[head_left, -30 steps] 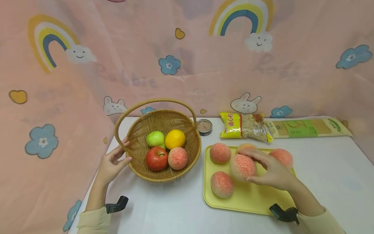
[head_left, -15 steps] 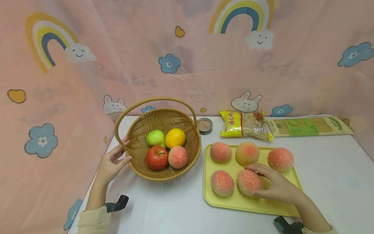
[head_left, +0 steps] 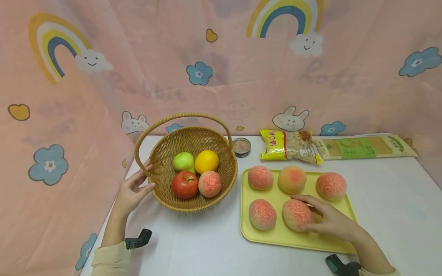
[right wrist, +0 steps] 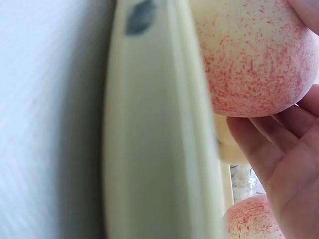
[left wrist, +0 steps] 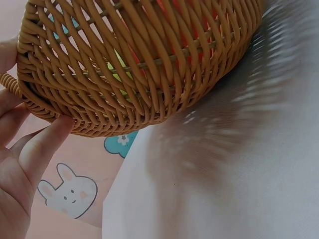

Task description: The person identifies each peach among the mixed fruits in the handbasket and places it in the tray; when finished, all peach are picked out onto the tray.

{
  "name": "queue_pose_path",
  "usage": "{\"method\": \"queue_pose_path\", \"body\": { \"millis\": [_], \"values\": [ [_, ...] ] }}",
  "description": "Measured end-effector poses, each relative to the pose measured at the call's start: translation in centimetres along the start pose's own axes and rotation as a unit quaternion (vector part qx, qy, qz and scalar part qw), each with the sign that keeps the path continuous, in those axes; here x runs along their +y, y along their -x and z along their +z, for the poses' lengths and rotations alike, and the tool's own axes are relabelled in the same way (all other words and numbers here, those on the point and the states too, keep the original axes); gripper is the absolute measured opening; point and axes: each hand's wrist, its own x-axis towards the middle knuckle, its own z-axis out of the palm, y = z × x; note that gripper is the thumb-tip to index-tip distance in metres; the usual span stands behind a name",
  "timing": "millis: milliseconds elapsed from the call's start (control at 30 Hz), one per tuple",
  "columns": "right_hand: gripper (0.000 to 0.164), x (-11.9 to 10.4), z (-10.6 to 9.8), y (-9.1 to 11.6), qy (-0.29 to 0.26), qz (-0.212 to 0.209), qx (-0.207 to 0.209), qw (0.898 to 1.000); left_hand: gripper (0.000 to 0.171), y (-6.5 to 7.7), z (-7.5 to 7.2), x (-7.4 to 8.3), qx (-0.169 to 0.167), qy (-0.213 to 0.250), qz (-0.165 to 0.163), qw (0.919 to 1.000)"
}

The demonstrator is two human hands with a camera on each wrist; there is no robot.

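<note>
My left hand (head_left: 129,195) grips the left rim of a wicker basket (head_left: 162,199), near the foot of its arched handle. The basket holds a green apple (head_left: 183,161), a yellow orange-like fruit (head_left: 206,162), a red apple (head_left: 185,184) and a peach (head_left: 210,184). On a yellow tray (head_left: 304,239), my right hand (head_left: 333,220) holds a speckled peach (head_left: 296,215) at the front middle, thumb and fingers around its right side. Several more peaches stand on the tray, such as the smoother orange one (head_left: 292,179) behind. In the right wrist view, fingertips touch the held peach (right wrist: 254,64).
Behind the tray lie a yellow food packet (head_left: 290,146) and a long green-and-beige packet (head_left: 366,148). A small round container (head_left: 241,147) stands right of the basket. A pink patterned cloth (head_left: 221,69) hangs behind the white table (head_left: 193,245).
My right hand has lowered its peach to the tray's front middle, moving nearer me and slightly right. The orange peach behind is now uncovered. My left hand stays on the basket.
</note>
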Motion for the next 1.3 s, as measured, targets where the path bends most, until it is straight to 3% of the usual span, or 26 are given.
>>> {"method": "queue_pose_path", "body": {
  "millis": [267, 500, 600, 800, 1033, 1300],
  "values": [
    [0.074, -0.4, -0.4, 0.1, -0.01, 0.004, -0.001, 1.0, 0.051, 0.0, 0.0, 0.1, 0.002, -0.014, 0.0, 0.9999],
    [0.078, -1.8, -1.6, -0.1, -0.031, -0.085, 0.028, 0.996, 0.051, 0.0, 0.0, 0.1, 0.002, -0.011, -0.003, 0.9999],
    [0.076, -2.8, -2.3, -0.7, -0.019, -0.102, 0.027, 0.994, 0.051, 0.0, 0.0, 0.1, 0.003, -0.008, 0.001, 1.0],
    [0.075, -5.2, -3.2, -2.9, 0.013, -0.121, 0.004, 0.993, 0.051, 0.1, 0.0, 0.1, 0.004, -0.006, 0.003, 1.0],
    [0.075, -7.9, -3.8, -6.2, 0.04, -0.19, -0.023, 0.981, 0.05, 0.1, 0.1, 0.3, 0.005, -0.012, 0.0, 0.9999],
    [0.071, -10.9, -3.7, -10.6, 0.052, -0.183, -0.06, 0.98, 0.05, 0.1, 0.1, 0.2, 0.006, -0.014, 0.001, 0.9999]
  ]
}}
